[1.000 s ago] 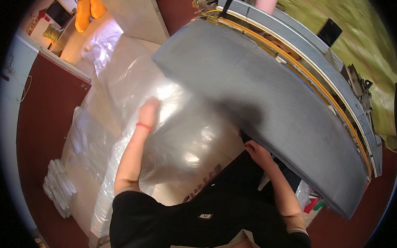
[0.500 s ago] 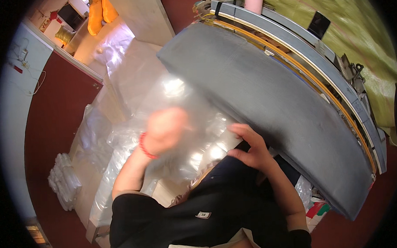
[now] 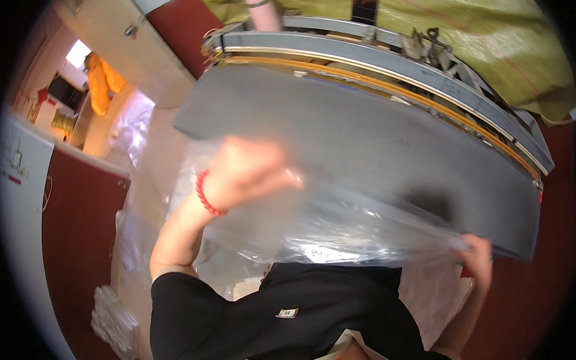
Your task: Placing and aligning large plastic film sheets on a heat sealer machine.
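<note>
A sheet of clear plastic film [image 3: 359,231] stretches between my hands, over the near part of a long grey padded surface [image 3: 285,110]. My left hand [image 3: 253,168], blurred by motion and with a red bracelet [image 3: 206,195] at the wrist, pinches the film above the left half of this surface. My right hand [image 3: 478,256] grips the film's other end by the near right corner. Both hands are closed. Behind the pad runs a metal frame [image 3: 334,42] with yellow strips along it.
A pink bottle [image 3: 263,12] and a dark phone-like rectangle [image 3: 364,7] are at the back, by yellow-green woven plastic sheeting [image 3: 486,46]. A stack of folded clear plastic [image 3: 115,322] lies at lower left. A door [image 3: 130,33] stands open at upper left.
My right hand has moved far right and now grips the film. The film is drawn out across the pad's near edge. The view has turned, and the pad looks more level.
</note>
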### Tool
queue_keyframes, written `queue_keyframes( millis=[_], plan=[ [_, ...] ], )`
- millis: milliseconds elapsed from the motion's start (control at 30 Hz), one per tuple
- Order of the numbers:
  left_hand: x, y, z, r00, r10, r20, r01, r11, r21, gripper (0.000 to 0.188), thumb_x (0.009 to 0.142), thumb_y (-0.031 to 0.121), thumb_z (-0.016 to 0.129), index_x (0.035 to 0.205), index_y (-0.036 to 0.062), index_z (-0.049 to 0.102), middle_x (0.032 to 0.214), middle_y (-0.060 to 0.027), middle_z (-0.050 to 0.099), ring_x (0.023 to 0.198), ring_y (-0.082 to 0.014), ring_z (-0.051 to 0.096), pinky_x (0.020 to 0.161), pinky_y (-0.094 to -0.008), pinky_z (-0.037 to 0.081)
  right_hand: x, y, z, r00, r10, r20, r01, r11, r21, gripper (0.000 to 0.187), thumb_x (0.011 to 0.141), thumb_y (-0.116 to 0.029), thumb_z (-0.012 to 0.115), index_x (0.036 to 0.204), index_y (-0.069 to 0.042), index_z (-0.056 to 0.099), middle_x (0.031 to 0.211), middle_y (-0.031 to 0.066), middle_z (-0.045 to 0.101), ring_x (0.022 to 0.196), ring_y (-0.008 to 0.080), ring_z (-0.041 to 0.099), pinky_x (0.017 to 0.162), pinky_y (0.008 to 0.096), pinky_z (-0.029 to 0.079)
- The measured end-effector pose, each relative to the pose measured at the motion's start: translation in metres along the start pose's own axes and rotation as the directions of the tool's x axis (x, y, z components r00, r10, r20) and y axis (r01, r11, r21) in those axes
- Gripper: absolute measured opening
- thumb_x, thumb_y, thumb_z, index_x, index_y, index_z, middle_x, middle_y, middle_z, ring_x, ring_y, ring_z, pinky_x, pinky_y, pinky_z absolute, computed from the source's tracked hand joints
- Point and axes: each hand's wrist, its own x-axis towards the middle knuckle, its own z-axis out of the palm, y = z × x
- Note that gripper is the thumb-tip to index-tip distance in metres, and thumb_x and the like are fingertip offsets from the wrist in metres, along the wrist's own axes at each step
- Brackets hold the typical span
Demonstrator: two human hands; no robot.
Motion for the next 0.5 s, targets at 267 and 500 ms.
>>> queue_keyframes(
  millis=[267,500],
  plan=[
    [-0.138,-0.141,0.052,0.519,-0.418,0.746,0.211,0.908,0.362,0.027,0.067,0.019,0.065,0.091,0.0102,0.058,0.082,-0.0128,0.06,0.079,-0.0301,0.058,0.066,-0.0412,0.045,-0.131,0.254,-0.116,0.385,0.383,-0.84,-0.1,0.922,0.374,0.019,0.086,-0.018,0.05,0.092,-0.002,0.057,0.082,-0.0001,0.055,0.076,0.009,0.048,0.072,0.0227,0.04],
    [-0.078,-0.233,-0.18,0.733,-0.384,-0.561,0.669,0.556,0.494,0.009,0.077,0.011,0.055,0.077,0.0038,0.06,0.072,-0.0104,0.06,0.068,-0.0177,0.058,0.061,-0.0293,0.045,-0.036,0.258,-0.087,0.669,0.129,-0.732,-0.169,0.985,0.019,0.016,0.083,-0.012,0.047,0.087,0.0,0.056,0.076,0.0042,0.057,0.074,0.0122,0.05,0.07,0.0252,0.041]
  ],
)
